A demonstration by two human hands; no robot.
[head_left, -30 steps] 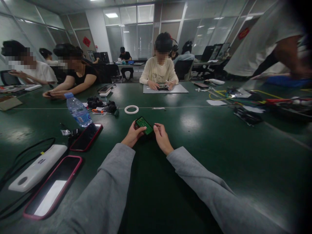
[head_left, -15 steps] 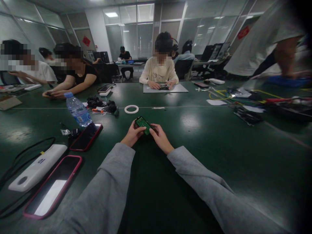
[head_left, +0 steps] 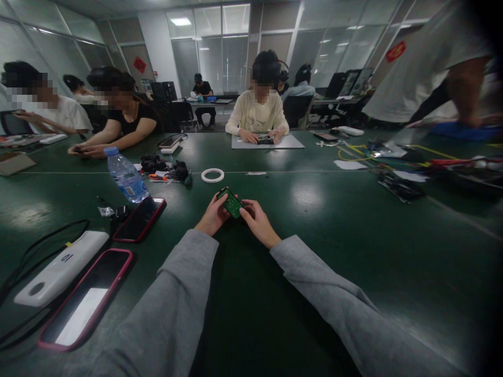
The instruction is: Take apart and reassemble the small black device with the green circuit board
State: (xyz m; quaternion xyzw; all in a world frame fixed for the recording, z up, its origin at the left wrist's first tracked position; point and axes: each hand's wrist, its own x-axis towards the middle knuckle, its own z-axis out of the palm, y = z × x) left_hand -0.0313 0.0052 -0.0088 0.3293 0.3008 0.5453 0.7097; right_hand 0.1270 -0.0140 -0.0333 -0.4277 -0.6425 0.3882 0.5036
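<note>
Between my two hands, above the middle of the table, is a small rectangular green circuit board with pale specks and a dark edge, tilted with its face toward me. My left hand grips its left end, the thumb lying across the upper left of the face. Closed on the lower right edge is my right hand, its thumb at the near corner and its fingers behind. The underside of the board is hidden. Just beyond it, a white tape roll lies flat on the table.
Left of my arms are a pink-edged phone, a white power bank, a red-edged phone and a tilted water bottle. A co-worker sits opposite at a grey mat. Tangled wires lie right.
My left thumb has moved from the board's lower middle up to its upper left, uncovering more of the green face. My right hand has barely moved.
</note>
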